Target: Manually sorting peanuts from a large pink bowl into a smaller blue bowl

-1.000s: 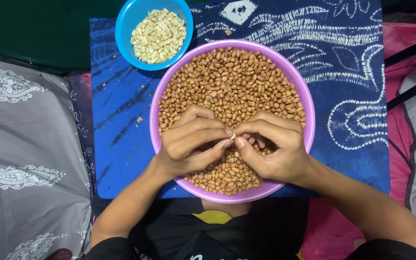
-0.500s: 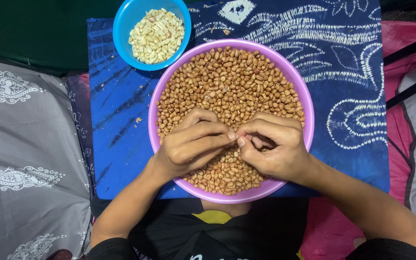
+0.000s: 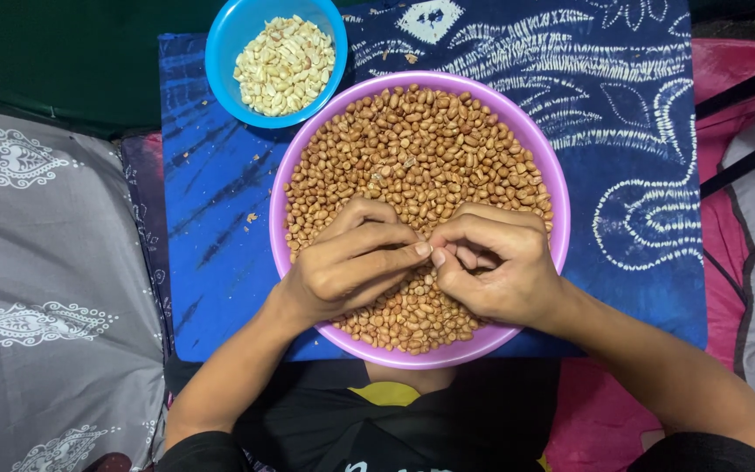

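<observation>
Head view: left hand [image 3: 351,262] and right hand [image 3: 491,262] are pinching closed together over the purple bowl [image 3: 552,175], catching skins; pinched item is hidden.

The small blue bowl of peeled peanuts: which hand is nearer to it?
Left. The left hand lies below the blue bowl, over the near part of the purple basin. The right hand is farther, touching the left hand's fingertips.
</observation>
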